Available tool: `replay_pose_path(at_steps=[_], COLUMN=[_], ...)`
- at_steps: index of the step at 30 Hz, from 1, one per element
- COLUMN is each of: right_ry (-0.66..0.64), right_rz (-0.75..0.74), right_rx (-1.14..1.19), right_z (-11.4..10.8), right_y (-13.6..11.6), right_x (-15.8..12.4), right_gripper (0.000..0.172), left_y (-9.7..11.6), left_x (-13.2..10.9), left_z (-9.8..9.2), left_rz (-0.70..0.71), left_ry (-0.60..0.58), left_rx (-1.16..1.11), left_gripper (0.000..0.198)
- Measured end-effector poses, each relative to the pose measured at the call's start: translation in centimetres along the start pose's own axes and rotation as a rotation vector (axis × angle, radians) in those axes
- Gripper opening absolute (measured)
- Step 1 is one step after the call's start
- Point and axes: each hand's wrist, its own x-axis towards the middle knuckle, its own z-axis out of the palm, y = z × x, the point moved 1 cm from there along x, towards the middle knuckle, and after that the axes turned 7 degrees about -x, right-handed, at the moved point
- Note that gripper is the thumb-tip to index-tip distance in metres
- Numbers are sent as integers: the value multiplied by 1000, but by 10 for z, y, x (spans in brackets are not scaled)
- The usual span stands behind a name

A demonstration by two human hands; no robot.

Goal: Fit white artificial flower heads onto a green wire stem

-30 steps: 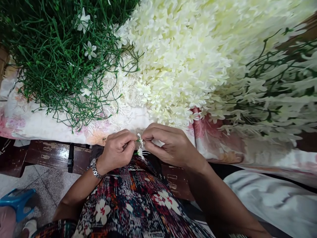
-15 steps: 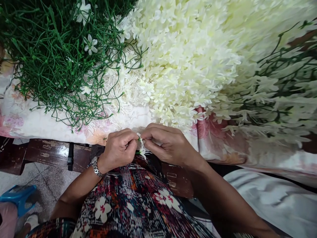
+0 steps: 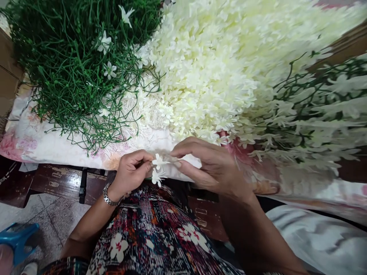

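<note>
Plastic white blossom sprig [image 3: 158,169] pinched by left hand [image 3: 131,172]; right hand [image 3: 207,167] alongside.

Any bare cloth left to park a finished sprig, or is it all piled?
Free: floral cloth strip between green stems and the bench edge, left of left hand. Crowded: cream flower heap and assembled sprigs beyond right hand.

Green stem hidden inside the left hand [image 3: 130,172], flower pile [image 3: 212,72] cut off by the top edge, right forearm leaving the bottom edge, blue stool [image 3: 14,238] cropped at left.
</note>
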Motion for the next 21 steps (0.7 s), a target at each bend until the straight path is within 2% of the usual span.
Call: replay_pose_path(at_steps=[4, 8, 12, 17, 21], right_ry=[169, 148, 131, 53, 37], right_rz=[-15, -64, -117, -88, -108], right_rx=[42, 32, -35, -95, -142], right_z=[-6, 1, 5, 6, 10], right_y=[-1, -5, -14, -17, -14], right_x=[-4, -8, -4, 1, 1], right_gripper=[13, 21, 21, 13, 11], left_y=[-1, 1, 7, 11, 10], left_x=[-1, -1, -2, -5, -6], left_z=[-4, -2, 3, 6, 8], left_rz=[-14, 25, 76, 181, 189], left_ry=[55, 79, 74, 135, 144], left_rx=[-234, -270, -175, 67, 112], left_gripper=[6, 4, 4, 9, 10])
